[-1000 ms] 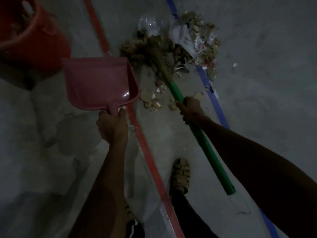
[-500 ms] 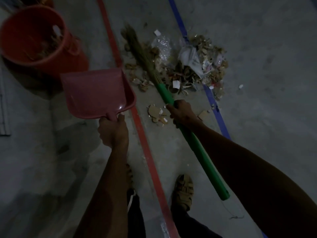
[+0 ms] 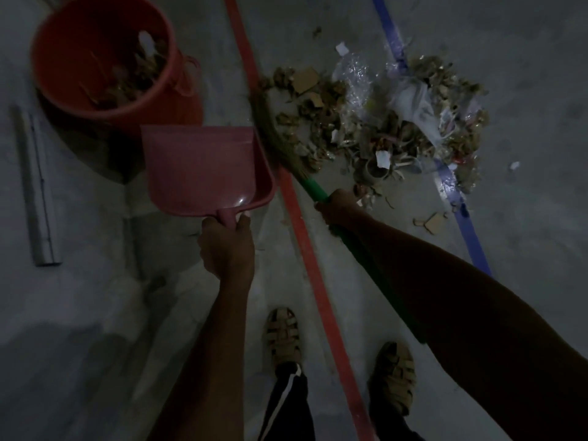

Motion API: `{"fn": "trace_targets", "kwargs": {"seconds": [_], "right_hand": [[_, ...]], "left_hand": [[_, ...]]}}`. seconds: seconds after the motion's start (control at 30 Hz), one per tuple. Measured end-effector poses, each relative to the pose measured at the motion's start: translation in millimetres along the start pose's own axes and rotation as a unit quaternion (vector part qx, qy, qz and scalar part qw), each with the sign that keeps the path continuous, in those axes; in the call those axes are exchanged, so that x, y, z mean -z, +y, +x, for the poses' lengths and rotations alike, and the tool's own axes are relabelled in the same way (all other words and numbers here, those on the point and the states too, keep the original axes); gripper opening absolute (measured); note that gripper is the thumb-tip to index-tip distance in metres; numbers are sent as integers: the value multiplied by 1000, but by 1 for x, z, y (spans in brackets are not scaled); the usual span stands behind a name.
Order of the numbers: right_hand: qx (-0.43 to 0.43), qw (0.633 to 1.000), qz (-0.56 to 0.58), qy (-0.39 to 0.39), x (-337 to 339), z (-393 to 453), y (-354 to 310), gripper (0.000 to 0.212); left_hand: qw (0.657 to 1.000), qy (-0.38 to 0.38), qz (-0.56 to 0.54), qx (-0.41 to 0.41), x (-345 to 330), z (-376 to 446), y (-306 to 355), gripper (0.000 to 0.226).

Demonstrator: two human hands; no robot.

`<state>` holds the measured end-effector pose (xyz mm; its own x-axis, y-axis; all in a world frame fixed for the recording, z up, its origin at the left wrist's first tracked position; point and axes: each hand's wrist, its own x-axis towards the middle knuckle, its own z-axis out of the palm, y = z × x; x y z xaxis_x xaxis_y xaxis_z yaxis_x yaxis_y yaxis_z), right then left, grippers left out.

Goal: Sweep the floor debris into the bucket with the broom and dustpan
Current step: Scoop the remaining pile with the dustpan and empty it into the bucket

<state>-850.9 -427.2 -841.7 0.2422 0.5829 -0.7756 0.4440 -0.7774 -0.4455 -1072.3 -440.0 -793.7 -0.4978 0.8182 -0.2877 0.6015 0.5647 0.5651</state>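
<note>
Gripping the short handle of the pink dustpan [image 3: 203, 167], the left hand [image 3: 227, 246] is closing fully around it, thumb pressing on top, and is holding the pan's open mouth pointing toward the red bucket [image 3: 105, 55], whose near wall is sitting just beyond the pan's front edge. The right hand [image 3: 339, 208] is wrapping tight around the green shaft of the broom [image 3: 313, 187], close to where the shaft is meeting the straw bristles; those bristles are running up alongside the dustpan's right wall and are crossing the red floor line [image 3: 305, 237]. The debris pile [image 3: 391, 122] is lying to the right of the dustpan, past the bristles, spreading as far as the blue floor line [image 3: 467, 227], with a few loose scraps trailing near the right hand. The bucket is already holding some litter. A grey pipe [image 3: 35, 189] is lying well left of the dustpan. Bare concrete is stretching open below the dustpan, down to the two sandalled feet [image 3: 283, 335].
</note>
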Motion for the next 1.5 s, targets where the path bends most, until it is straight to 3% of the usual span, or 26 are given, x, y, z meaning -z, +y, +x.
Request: {"fn": "trace_targets", "kwargs": {"seconds": [0.23, 0.43, 0.57, 0.87, 1.1, 1.3, 1.5], "right_hand": [[-100, 990, 42, 93, 13, -29, 32, 25], [-14, 988, 3, 156, 24, -85, 51, 30], [57, 985, -6, 165, 17, -120, 38, 31], [72, 994, 38, 66, -43, -101, -32, 38], [-52, 995, 83, 11, -102, -29, -49, 32], [-83, 992, -4, 96, -101, -16, -49, 32], [-79, 985, 26, 151, -74, -47, -36, 26]], "left_hand": [[999, -38, 35, -11, 11, 25, 11, 49], [998, -55, 34, -15, 47, 30, 22, 54], [999, -36, 15, -24, 85, 28, 31, 48], [999, -16, 12, -51, 110, 40, 18, 48], [998, -35, 24, -51, 85, 95, 7, 48], [995, -57, 24, -79, 85, 128, 16, 51], [995, -59, -5, -84, 90, 119, 35, 47]]}}
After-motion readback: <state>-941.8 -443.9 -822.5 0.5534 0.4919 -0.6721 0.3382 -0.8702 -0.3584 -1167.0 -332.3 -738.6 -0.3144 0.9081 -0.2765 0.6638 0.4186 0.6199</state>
